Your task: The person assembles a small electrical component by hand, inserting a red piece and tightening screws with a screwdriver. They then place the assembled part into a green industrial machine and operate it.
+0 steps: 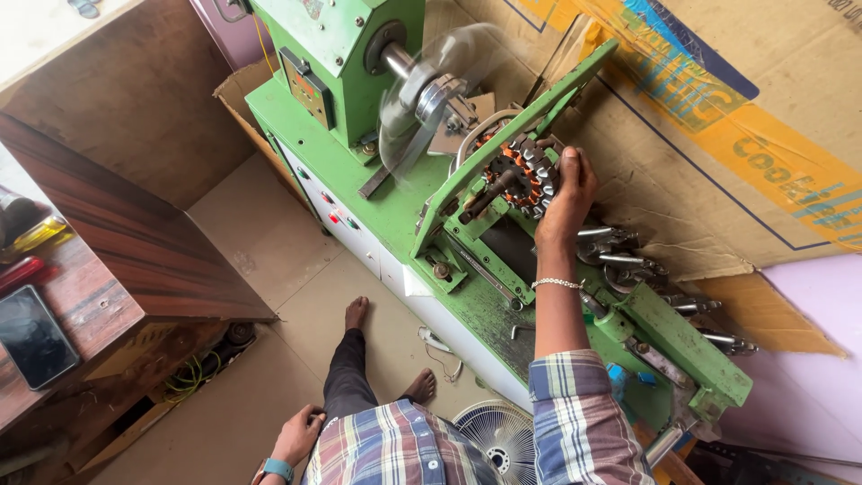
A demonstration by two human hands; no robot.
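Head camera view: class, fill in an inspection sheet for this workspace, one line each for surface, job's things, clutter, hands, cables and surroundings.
Surface: green machine bed, worn and grimy.
Job's things: round wound core with copper coils mounted on the green machine; spinning arm beside it, blurred.
Clutter: metal handles along the bed; dark phone and red-handled tool on the wooden table.
Hands: right hand rests on the core's edge; left hand rests on the knee, empty.
Cables: white cord on the floor; yellow-green wires under the table.
Surroundings: cardboard sheets behind the machine; white fan on the floor.
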